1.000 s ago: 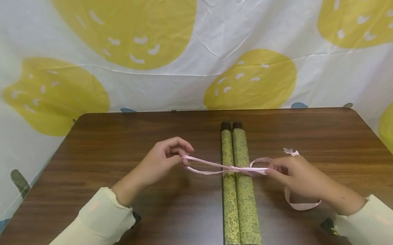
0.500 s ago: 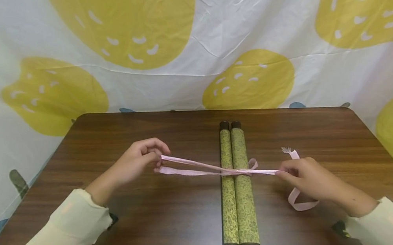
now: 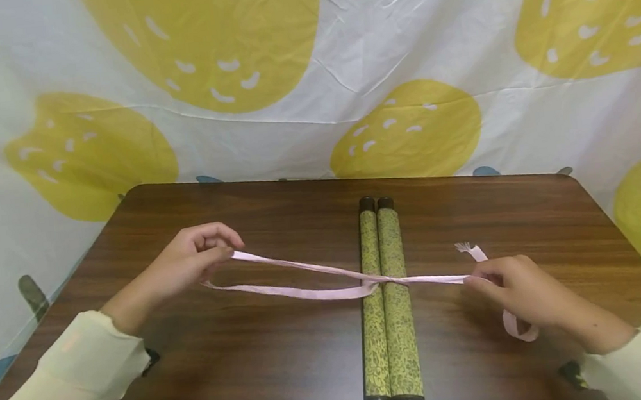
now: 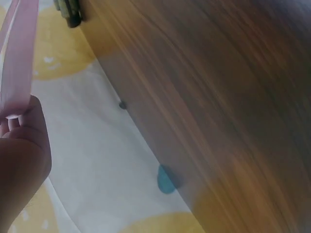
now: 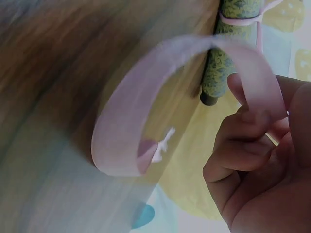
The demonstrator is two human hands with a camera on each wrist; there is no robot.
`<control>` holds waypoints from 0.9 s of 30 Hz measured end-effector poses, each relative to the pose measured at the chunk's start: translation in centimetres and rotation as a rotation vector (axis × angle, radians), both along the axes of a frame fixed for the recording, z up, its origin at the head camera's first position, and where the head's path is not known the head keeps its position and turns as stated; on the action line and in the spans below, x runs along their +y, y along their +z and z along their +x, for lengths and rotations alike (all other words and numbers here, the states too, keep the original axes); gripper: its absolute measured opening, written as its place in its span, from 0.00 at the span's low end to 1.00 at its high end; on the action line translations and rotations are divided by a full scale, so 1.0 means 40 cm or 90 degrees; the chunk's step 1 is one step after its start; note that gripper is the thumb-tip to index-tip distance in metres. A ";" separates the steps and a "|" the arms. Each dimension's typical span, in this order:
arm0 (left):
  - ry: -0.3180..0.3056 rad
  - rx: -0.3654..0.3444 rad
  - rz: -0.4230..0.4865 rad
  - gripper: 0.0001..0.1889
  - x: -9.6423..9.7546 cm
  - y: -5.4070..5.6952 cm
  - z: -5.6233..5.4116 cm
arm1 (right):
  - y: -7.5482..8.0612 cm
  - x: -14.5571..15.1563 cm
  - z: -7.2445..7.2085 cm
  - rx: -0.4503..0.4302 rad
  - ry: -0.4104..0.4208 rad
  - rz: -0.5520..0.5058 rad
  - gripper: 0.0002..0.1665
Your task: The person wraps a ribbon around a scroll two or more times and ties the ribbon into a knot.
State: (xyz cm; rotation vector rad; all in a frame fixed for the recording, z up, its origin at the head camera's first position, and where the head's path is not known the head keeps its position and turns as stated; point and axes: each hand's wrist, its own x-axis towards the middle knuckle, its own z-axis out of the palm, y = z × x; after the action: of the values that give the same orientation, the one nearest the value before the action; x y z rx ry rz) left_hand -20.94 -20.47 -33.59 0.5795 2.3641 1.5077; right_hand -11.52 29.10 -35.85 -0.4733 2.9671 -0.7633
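Note:
Two rolled scrolls [image 3: 401, 334] with green-gold patterned covers and black end knobs lie side by side on the table. A pink ribbon [image 3: 309, 267] crosses over their middle. My left hand [image 3: 190, 259], to the left of the scrolls, pinches one stretch of it between thumb and fingers; a second strand sags below. On the right, my right hand [image 3: 523, 287] pinches the ribbon too, and the part between hand and scrolls is taut. In the right wrist view the ribbon's tail [image 5: 121, 116] curves down from the fingers to a frayed end.
The scrolls rest on a dark wood-grain table [image 3: 290, 370]. Behind it hangs a white cloth [image 3: 269, 147] printed with yellow lemon-like shapes, close to the table's far edge.
My left hand has moved left, drawing out a longer length of ribbon. The small loop right of the scrolls is gone. My right hand has shifted slightly right.

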 end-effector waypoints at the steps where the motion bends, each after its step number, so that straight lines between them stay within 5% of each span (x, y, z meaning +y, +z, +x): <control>1: 0.010 0.004 -0.012 0.06 -0.006 0.000 -0.002 | 0.004 0.004 0.002 -0.025 -0.011 -0.014 0.12; 5: 0.044 0.009 -0.045 0.06 -0.025 -0.003 -0.008 | 0.017 0.021 0.007 -0.066 -0.036 -0.044 0.15; 11: 0.055 -0.002 -0.081 0.12 -0.032 -0.012 -0.015 | 0.040 0.043 0.001 0.061 -0.009 0.005 0.22; 17: 0.047 -0.016 -0.098 0.17 -0.029 -0.026 -0.019 | 0.058 0.052 -0.011 0.101 0.020 -0.004 0.21; 27: 0.021 0.038 -0.144 0.07 -0.023 -0.059 -0.033 | 0.042 0.060 -0.022 0.036 -0.010 -0.003 0.23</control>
State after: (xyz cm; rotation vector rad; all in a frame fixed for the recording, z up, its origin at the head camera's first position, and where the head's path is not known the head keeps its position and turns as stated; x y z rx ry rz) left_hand -22.28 -21.41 -35.97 0.5392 2.5564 1.2271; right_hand -12.38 31.50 -34.16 -0.4809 3.0248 -0.7712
